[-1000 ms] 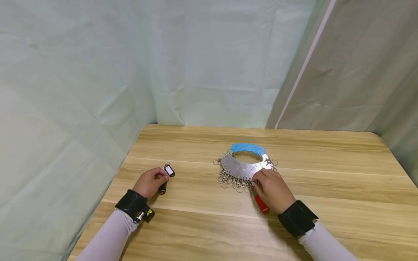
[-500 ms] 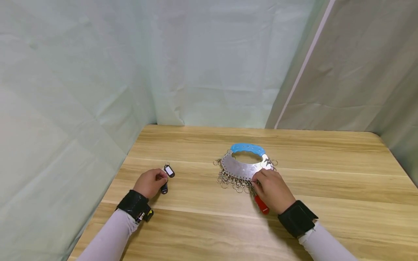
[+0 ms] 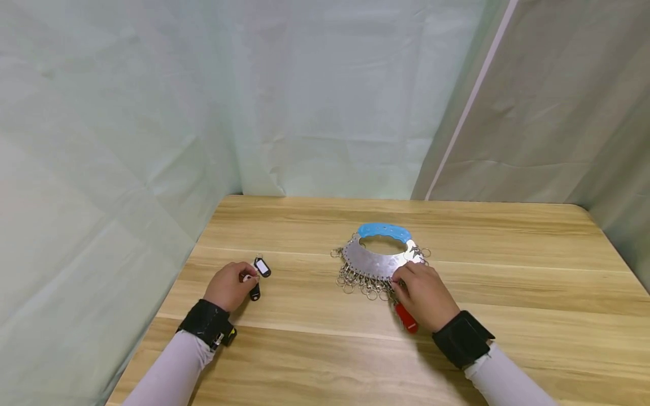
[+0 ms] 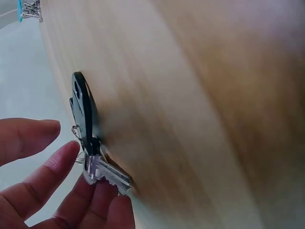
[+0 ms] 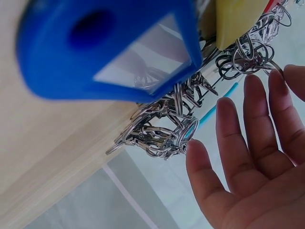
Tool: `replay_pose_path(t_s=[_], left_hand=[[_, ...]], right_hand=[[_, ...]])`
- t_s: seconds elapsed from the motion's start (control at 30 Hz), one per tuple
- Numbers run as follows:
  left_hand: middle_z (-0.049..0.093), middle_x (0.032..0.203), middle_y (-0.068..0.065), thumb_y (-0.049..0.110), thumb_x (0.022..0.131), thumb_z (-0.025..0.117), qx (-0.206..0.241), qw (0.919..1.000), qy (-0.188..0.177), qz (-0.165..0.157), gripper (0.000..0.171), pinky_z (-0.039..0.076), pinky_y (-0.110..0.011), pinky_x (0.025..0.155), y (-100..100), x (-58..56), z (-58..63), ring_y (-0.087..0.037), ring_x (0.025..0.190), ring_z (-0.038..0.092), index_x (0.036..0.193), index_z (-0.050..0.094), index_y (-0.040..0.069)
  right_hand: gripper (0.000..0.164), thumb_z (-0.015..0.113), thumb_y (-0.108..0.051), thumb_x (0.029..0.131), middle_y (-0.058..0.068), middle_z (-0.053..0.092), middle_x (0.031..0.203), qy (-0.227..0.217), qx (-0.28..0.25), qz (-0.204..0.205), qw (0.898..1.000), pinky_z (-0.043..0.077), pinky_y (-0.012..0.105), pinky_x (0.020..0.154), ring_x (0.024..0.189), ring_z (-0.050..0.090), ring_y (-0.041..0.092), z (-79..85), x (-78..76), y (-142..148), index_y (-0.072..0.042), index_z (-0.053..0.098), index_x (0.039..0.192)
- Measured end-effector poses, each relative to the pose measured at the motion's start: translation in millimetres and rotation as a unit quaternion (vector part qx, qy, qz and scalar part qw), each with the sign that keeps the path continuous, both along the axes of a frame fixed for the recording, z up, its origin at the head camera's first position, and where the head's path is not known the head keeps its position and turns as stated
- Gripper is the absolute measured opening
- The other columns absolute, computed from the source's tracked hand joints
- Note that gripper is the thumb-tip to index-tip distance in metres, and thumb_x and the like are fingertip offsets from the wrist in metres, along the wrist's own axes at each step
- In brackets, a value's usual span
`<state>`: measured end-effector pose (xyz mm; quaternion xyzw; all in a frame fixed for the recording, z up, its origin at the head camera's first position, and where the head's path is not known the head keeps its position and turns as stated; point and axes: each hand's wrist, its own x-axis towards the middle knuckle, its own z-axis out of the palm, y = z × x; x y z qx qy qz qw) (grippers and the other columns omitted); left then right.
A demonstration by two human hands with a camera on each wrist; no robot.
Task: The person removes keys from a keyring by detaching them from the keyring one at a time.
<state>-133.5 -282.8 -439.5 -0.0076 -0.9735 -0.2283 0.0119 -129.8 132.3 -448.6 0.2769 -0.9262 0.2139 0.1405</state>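
At the table's left, my left hand (image 3: 228, 286) reaches to a key (image 4: 112, 175) with a black tag (image 4: 85, 109). In the left wrist view its thumb stands apart from the index finger, and the other fingertips are right at the key. Beyond it lies a black key tag with a white label (image 3: 262, 267). My right hand (image 3: 424, 296) pinches a small key ring (image 5: 276, 67) between thumb and index finger, at the lower edge of a curved metal plate (image 3: 373, 260) with a blue handle (image 3: 384, 230). A red tag (image 3: 406, 318) hangs below that hand.
Many metal rings (image 3: 373, 287) fringe the plate. Close to the right wrist camera are a blue tag (image 5: 52, 71) and a yellow tag (image 5: 236, 19). The wooden table (image 3: 315, 355) is backed by pale curtains (image 3: 330, 113).
My left thumb and index finger have parted a little, baring part of the key between them, and the black tag has turned slightly. My right hand holds its place at the plate.
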Motion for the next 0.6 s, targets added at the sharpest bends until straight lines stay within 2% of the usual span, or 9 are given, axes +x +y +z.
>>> replay_pose_path(t_s=[0.27,0.6], left_hand=[[0.061,0.088,-0.009,0.018,0.090,0.062,0.000,1.0000,-0.005,0.005,0.016,0.046,-0.043,0.072,-1,2.9,2.5,-0.025,0.081,0.057,0.096,0.064,0.004],[0.062,0.094,-0.013,0.019,0.091,0.060,0.005,0.9999,0.006,0.011,0.020,0.046,-0.044,0.073,2,2.5,11.6,-0.027,0.085,0.057,0.101,0.063,0.003]], right_hand=[[0.007,0.065,-0.014,0.088,-0.001,0.058,0.088,-0.003,-0.015,-0.006,1.000,0.040,0.043,0.086,0.087,0.053,0.019,3.0,1.7,-1,-0.011,0.060,0.092],[0.007,0.059,-0.011,0.090,0.000,0.058,0.091,-0.009,-0.024,-0.010,1.000,0.040,0.044,0.086,0.090,0.053,0.020,2.2,0.1,1,-0.010,0.061,0.097]])
